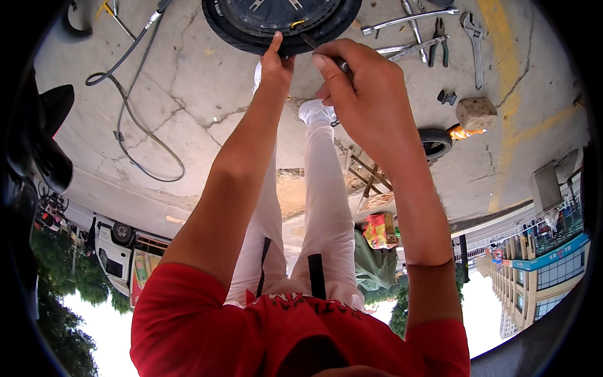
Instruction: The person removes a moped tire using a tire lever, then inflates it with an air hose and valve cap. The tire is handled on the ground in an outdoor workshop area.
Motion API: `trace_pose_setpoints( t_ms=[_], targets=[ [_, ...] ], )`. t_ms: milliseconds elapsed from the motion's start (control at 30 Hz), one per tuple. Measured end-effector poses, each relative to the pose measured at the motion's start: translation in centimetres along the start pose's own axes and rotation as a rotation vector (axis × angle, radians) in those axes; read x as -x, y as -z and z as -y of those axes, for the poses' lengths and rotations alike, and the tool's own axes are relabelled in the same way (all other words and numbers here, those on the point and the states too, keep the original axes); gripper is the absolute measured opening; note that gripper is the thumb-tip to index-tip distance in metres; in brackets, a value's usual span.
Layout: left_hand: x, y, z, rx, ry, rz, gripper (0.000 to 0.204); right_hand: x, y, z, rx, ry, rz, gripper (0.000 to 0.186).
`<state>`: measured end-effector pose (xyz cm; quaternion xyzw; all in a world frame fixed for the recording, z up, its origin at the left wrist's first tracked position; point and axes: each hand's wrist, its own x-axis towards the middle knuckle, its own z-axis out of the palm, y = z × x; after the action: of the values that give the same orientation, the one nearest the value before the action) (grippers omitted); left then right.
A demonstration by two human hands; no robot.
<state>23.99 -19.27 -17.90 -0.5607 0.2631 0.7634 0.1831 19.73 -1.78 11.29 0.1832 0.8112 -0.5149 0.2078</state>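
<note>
At the tire's edge (227,31), hands (275,64) (361,91) seemingly have room.

On the cracked concrete (201,81), a looped hose (164,180) at left; at right, pliers (439,29) with green handles beside an adjustable wrench (478,56), then a rough block (475,115) near a small tyre (445,139). Farther off, a red-and-yellow bag (379,230) beside a green tarp (375,267), a white truck (113,254), trees (69,264), a building (537,283) with a blue band.

Arms (233,169) outstretched, left hand (276,64) with thumb (276,41) extended, right hand (365,88) curled inward.
</note>
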Motion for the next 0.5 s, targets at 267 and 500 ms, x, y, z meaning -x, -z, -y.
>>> trace_pose_setpoints(
  t_ms=[267, 500],
  targets=[
    [-0.1, 0.1, -0.9, -0.088, -0.064, -0.027, 0.055, -10.8, 0.9, 4.3, 0.379, 0.061, 0.083, 0.035],
    [2.2, -2.8, -0.5, -0.151, -0.106, -0.044, 0.042, -20.5, 2.9, -1.7, 0.494, 0.170, -0.093, 0.035]
  ],
)
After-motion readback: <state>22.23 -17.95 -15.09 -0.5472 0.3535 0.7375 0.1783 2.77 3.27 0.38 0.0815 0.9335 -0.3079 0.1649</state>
